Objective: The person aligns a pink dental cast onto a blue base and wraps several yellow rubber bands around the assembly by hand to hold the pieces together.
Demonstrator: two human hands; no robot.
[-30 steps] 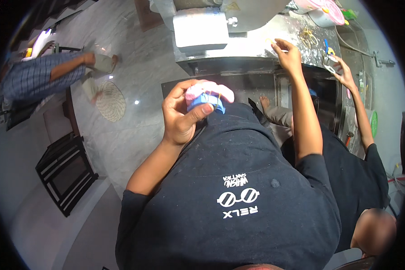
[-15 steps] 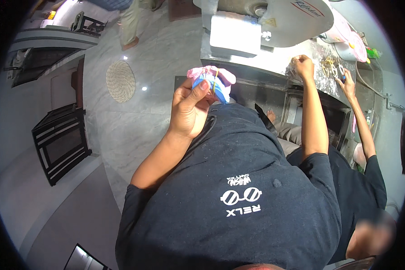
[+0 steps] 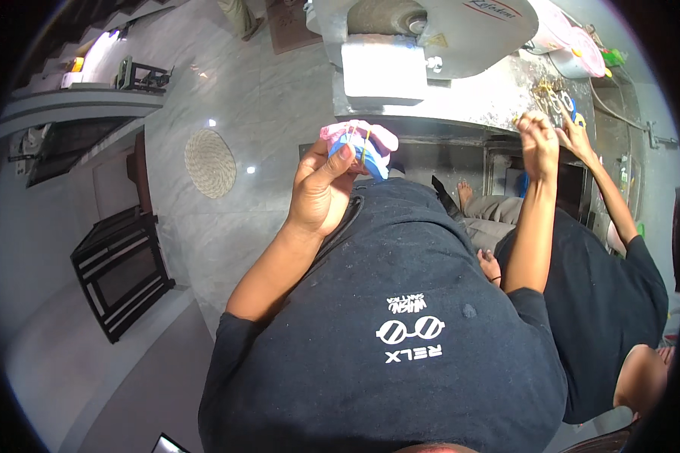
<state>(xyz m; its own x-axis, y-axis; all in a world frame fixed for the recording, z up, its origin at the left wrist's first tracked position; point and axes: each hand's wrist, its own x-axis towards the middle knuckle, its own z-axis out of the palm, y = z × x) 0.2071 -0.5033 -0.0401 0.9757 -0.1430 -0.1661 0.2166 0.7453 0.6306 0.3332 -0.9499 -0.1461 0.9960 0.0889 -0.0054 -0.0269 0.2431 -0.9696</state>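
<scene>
Held up in front of my shirt is a pink-and-blue block (image 3: 375, 136), its two coloured layers bound by thin yellowish bands. My left hand (image 3: 319, 192) grips its left side, thumb pressed on the blue part. My right hand (image 3: 540, 147) is raised beside the worktop (image 3: 468, 102), fingers curled together. A small yellowish bit shows at its fingertips, too small to make out. Several yellowish bands (image 3: 545, 94) lie on the worktop just beyond that hand.
A grey machine (image 3: 480, 49) with a brightly lit box front (image 3: 384, 68) stands on the worktop. At my right sits a co-worker in black (image 3: 604, 302), one hand (image 3: 576, 140) near a blue-and-yellow item (image 3: 577, 115). Pink-rimmed buckets (image 3: 578, 60) stand at the far right.
My right hand has drawn back from the worktop and moved rightward, fingers still curled. My left hand keeps the pink-and-blue block nearly in place. A co-worker's other hand now shows beside my right arm.
</scene>
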